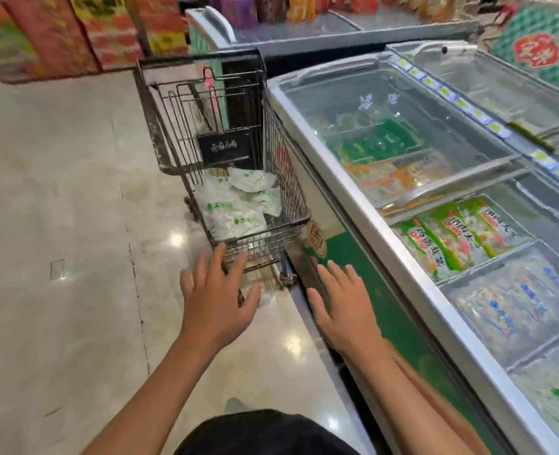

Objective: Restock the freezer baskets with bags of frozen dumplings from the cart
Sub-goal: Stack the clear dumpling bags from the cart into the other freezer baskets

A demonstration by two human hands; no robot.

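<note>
A wire shopping cart (160,126) stands beside the chest freezer (370,231), with several white and green bags of frozen dumplings (235,208) lying in its bottom. My left hand (217,298) reaches out in front of the cart's near end, fingers spread and empty. My right hand (343,307) is stretched out flat beside it, in front of the freezer's green side panel, also empty. Inside the freezer, baskets hold green dumpling bags (462,238) and pale bags with blue print (514,303).
The freezer's sliding glass lid (386,103) covers the far half. More frozen packs (399,178) lie under the glass. Stacked red and yellow boxes (74,31) line the far left. Glossy tiled floor (58,257) spreads left of the cart.
</note>
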